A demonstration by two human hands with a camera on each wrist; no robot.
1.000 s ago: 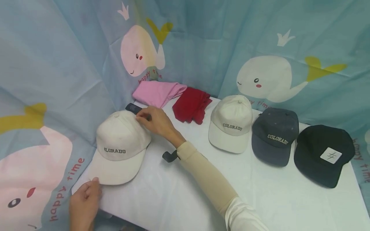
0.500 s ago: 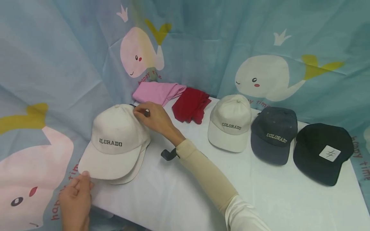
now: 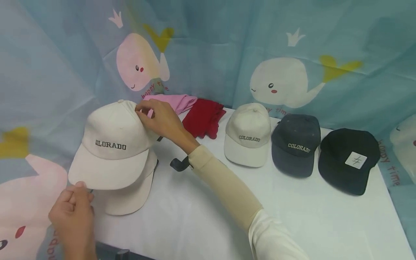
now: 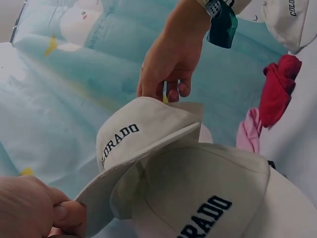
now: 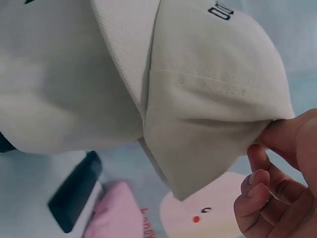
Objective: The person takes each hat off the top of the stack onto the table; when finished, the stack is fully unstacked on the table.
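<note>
L hand (image 3: 72, 215) pinches upper cap (image 3: 112, 130) by brim, R hand (image 3: 166, 118) by crown, both nearly closed. Prob. step: lift off lower cap (image 3: 126, 202); next needs firm pinches.

There is room over the table (image 3: 325, 224) at the front right. A sleeve (image 3: 224, 187) blocks the middle, the held cap (image 3: 112, 130) the left, three caps (image 3: 295, 139) the back right.

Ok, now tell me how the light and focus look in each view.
Head view: soft light, with a faint shadow on the white table near the right sleeve; left wrist view: dimmer, though lettering on the held cap is readable; right wrist view: that cap's stitching shows, while the pink cloth behind is blurred.
</note>
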